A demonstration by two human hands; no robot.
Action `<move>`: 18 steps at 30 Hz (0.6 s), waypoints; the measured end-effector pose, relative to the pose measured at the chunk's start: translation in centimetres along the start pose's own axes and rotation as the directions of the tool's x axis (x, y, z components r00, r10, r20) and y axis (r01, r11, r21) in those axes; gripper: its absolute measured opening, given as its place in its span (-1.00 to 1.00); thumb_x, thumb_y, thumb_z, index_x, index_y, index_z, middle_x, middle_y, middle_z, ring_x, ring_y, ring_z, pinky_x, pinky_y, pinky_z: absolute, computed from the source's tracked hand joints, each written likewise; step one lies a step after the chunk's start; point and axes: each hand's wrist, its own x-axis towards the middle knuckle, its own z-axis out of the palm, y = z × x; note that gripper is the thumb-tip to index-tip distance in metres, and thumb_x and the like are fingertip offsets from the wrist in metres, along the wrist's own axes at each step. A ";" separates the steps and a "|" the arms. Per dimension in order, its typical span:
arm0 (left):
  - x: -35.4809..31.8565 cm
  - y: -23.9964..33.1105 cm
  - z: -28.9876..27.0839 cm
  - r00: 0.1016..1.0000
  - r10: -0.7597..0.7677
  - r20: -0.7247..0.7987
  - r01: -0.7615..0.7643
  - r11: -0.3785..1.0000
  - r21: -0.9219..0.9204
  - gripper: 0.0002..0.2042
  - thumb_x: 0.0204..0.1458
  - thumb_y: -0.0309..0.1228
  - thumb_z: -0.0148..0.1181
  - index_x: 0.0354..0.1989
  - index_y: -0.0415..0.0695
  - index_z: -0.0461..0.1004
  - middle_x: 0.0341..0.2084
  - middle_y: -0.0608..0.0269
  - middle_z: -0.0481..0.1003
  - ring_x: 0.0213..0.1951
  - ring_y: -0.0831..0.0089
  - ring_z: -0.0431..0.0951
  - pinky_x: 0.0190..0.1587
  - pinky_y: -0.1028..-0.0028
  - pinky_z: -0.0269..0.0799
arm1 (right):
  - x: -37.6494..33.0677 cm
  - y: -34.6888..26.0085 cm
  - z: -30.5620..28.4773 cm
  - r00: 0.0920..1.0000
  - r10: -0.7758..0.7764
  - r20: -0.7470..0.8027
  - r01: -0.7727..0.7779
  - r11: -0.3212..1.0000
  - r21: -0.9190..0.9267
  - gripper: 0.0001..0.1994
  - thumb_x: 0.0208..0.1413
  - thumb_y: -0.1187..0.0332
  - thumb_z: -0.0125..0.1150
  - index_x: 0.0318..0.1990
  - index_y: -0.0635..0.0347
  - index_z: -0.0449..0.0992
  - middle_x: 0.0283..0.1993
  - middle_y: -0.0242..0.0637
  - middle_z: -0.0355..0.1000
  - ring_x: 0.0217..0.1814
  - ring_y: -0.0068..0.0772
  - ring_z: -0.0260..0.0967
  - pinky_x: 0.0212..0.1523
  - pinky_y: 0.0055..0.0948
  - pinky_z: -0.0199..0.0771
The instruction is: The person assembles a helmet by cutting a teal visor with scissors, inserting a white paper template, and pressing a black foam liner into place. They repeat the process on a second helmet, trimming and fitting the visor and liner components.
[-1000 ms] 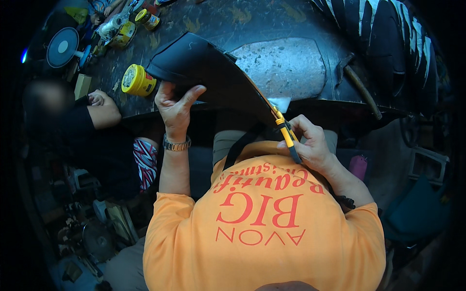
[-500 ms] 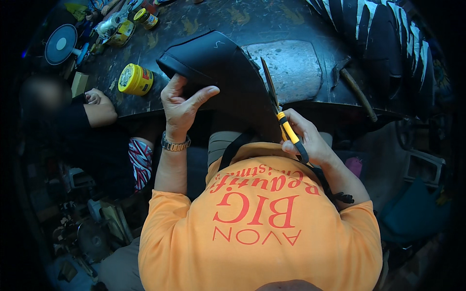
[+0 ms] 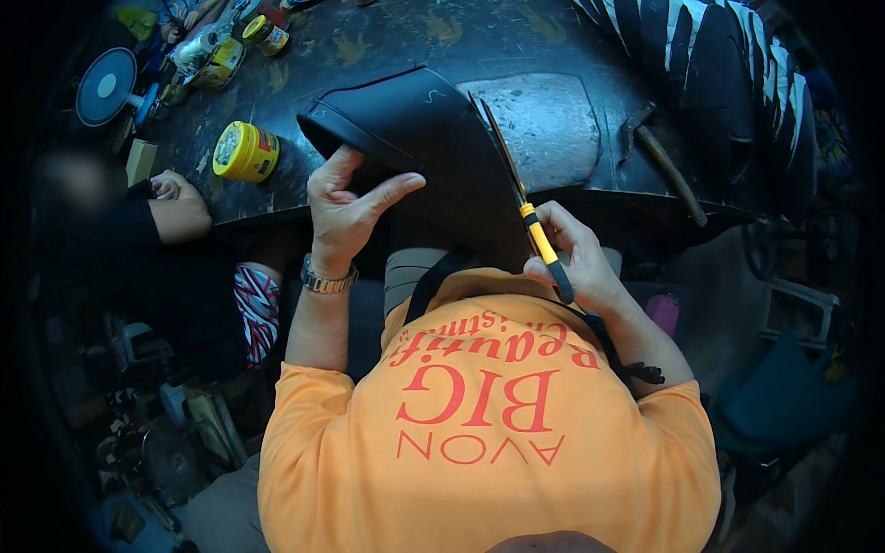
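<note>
Pinching the black sheet (image 3: 415, 129) in your left hand (image 3: 346, 207) above the worktop (image 3: 387, 37), your right hand (image 3: 576, 263) closes its grip around yellow-handled scissors (image 3: 525, 207) just right of the sheet's edge, trimming seemingly underway, unfinished.

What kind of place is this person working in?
It looks like a small craft workshop, maybe for leather or shoe work. The left hand holds a black curved sheet while the right hand works yellow-handled scissors. A hammer and a yellow tin lie on the stained workbench.
</note>
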 end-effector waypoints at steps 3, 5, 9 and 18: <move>-0.1 0.0 -0.2 1.000 0.010 0.003 -0.010 1.000 0.022 -0.56 -0.08 -0.62 0.48 0.04 -0.27 0.55 -0.11 0.18 0.63 -0.08 0.48 0.61 0.05 0.48 0.52 | -0.2 0.2 0.3 1.000 -0.014 -0.025 0.016 0.999 0.052 -0.63 0.00 0.31 0.54 -0.21 0.14 0.38 -0.37 -0.54 0.25 -0.35 -0.78 0.18 -0.31 -0.68 0.20; -0.1 -0.2 -0.2 1.000 0.027 0.004 -0.028 0.999 0.030 -0.56 -0.08 -0.62 0.48 0.04 -0.27 0.56 -0.12 0.18 0.64 -0.08 0.49 0.61 0.05 0.48 0.52 | -0.5 0.5 0.6 0.999 0.044 -0.004 -0.043 0.984 0.173 -0.65 0.02 0.34 0.53 -0.25 0.12 0.37 -0.40 -0.58 0.23 -0.41 -0.83 0.13 -0.38 -0.71 0.13; 0.2 0.0 0.2 1.000 0.004 0.011 -0.004 0.999 0.035 -0.59 -0.08 -0.62 0.48 0.01 -0.27 0.58 -0.11 0.20 0.63 -0.09 0.51 0.61 0.03 0.51 0.52 | -0.7 1.1 0.6 0.995 0.093 -0.023 -0.086 0.974 0.207 -0.68 0.03 0.37 0.52 -0.31 0.10 0.38 -0.45 -0.64 0.20 -0.46 -0.87 0.06 -0.46 -0.74 0.03; 6.2 0.3 -3.3 0.993 -0.041 0.115 0.011 0.968 0.249 -0.68 0.02 -0.49 0.42 -0.02 -0.23 0.59 -0.18 0.32 0.61 -0.14 0.58 0.55 0.00 0.52 0.46 | -0.5 1.0 -1.7 0.993 -0.005 -0.119 0.024 0.987 0.161 -0.65 -0.03 0.44 0.55 -0.18 0.15 0.42 -0.36 -0.54 0.36 -0.36 -0.78 0.31 -0.31 -0.69 0.32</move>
